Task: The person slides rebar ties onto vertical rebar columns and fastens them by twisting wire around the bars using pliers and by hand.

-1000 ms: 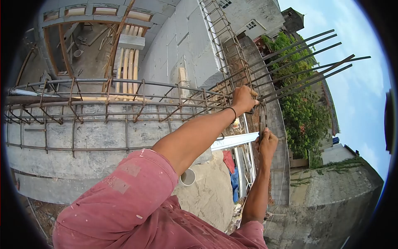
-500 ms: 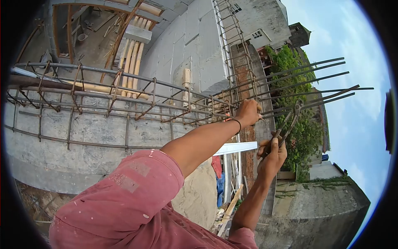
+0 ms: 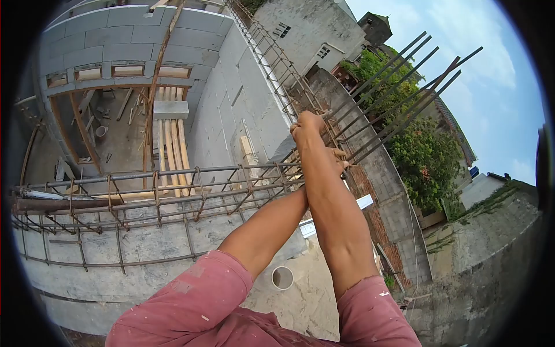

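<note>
My right hand (image 3: pixel 308 126) is closed in a fist at the corner of the rebar cage (image 3: pixel 248 188). The pincers seen in it a moment ago are hidden from this angle. My right forearm crosses over my left one. Partly covered by that forearm, my left hand (image 3: pixel 340 158) has its fingers curled at the cage corner, beside the long rebar ends (image 3: pixel 399 95) that jut out to the upper right. Whatever is between those fingers is too small or hidden to make out.
A grey block wall (image 3: pixel 231 104) rises beyond the cage, and another narrow rebar cage (image 3: pixel 269 49) runs along its top. Below my arms are a white bucket (image 3: pixel 282 278) and a white strip (image 3: pixel 364 202). A brick boundary wall (image 3: pixel 393 202) stands to the right.
My right hand has moved up and left to the cage corner, crossing over my left arm. The pincers have gone out of sight. The view has turned and shifted, and a bucket now shows below.
</note>
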Tool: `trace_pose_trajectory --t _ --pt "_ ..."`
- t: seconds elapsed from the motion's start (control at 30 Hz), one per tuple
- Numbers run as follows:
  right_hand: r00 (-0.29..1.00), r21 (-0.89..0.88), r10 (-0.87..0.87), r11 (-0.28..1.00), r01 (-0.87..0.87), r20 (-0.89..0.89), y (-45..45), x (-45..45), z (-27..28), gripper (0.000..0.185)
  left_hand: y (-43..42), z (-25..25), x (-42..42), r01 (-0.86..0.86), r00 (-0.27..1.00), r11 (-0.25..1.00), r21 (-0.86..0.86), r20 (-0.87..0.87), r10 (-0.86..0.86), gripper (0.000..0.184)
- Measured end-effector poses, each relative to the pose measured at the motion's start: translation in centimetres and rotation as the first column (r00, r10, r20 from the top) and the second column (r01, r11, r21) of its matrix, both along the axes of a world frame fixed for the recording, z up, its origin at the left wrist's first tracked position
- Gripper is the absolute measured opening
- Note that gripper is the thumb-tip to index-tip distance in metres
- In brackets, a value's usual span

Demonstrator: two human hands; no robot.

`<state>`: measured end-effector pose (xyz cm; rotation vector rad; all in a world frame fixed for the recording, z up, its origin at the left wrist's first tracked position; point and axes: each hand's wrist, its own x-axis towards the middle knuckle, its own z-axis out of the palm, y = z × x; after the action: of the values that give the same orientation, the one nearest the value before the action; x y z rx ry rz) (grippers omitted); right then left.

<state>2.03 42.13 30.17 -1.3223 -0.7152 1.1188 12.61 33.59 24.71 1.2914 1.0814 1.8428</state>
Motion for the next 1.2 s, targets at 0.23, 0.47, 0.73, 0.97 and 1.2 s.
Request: trace_pose_trajectory --t 0.23,0.47,0.73,0.97,1.2 --pt "0.968 0.050 -0.157 0.987 0.150 0.194 3.2 -0.8 -1.9 0.016 1.2 0.0 -0.3 0.015 0.990 0.975 -0.221 -0.136 -0.046 0.036" --pt "0.997 -0.059 -0.056 0.997 0.052 -0.062 1.4 0.5 -1.4 0.011 1.0 0.5 -0.7 0.117 0.989 0.971 -0.208 -0.070 -0.134 0.033" --pt "0.969 -0.067 0.154 0.983 -0.170 -0.194 -0.5 2.5 0.7 0.018 0.7 -0.6 0.3 0.068 0.995 0.997 0.023 0.076 -0.069 0.033" --pt "0.942 0.604 0.208 0.726 -0.330 0.265 -19.4 9.9 -2.2 0.036 2.3 -2.5 0.4 0.152 0.972 0.978 0.144 0.156 -0.174 0.027" --pt "0.791 0.484 0.170 0.709 -0.513 0.588 -35.3 18.8 -19.7 0.062 1.6 0.4 -1.2 0.006 0.988 0.998 0.056 -0.154 0.002 0.035"
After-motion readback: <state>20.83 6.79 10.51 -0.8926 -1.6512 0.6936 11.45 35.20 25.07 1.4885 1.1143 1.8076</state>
